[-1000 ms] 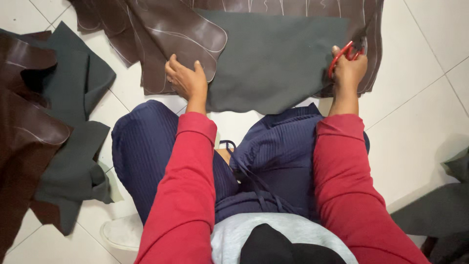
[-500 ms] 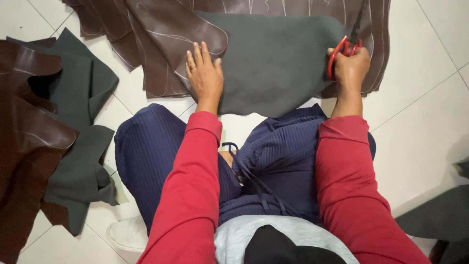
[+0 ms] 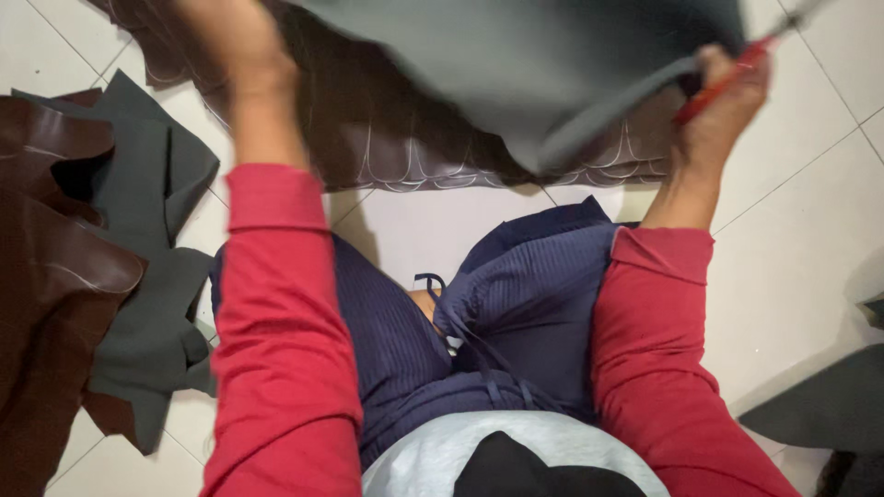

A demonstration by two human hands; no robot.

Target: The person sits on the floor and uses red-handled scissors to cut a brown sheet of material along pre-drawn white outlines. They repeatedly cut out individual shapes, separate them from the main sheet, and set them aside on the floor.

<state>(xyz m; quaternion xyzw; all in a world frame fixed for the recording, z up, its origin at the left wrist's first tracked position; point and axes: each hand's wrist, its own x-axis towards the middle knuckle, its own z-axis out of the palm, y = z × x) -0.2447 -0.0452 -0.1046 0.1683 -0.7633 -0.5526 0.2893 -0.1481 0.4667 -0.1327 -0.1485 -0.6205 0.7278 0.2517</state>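
My left hand [image 3: 232, 55] is raised at the top left, blurred, with its fingers cut off by the frame edge. It is beside the lifted edge of a dark grey sheet [image 3: 552, 64], and I cannot tell whether it grips the sheet. My right hand [image 3: 727, 101] is at the top right, closed on red-handled scissors [image 3: 727, 78], and it touches the grey sheet's right edge. The sheet hangs in the air above a brown leather piece [image 3: 387, 138] marked with pale curved lines, which lies on the white tiled floor [image 3: 792, 239].
A pile of brown leather [image 3: 55, 276] and dark grey offcuts [image 3: 147, 304] lies on the floor at the left. More dark grey material [image 3: 820, 414] lies at the lower right. My legs in blue trousers [image 3: 516, 304] are folded below the work.
The grey sheet has come up off the brown leather toward the camera. My left hand rose from lying flat on it. My right hand kept the scissors and lifted too.
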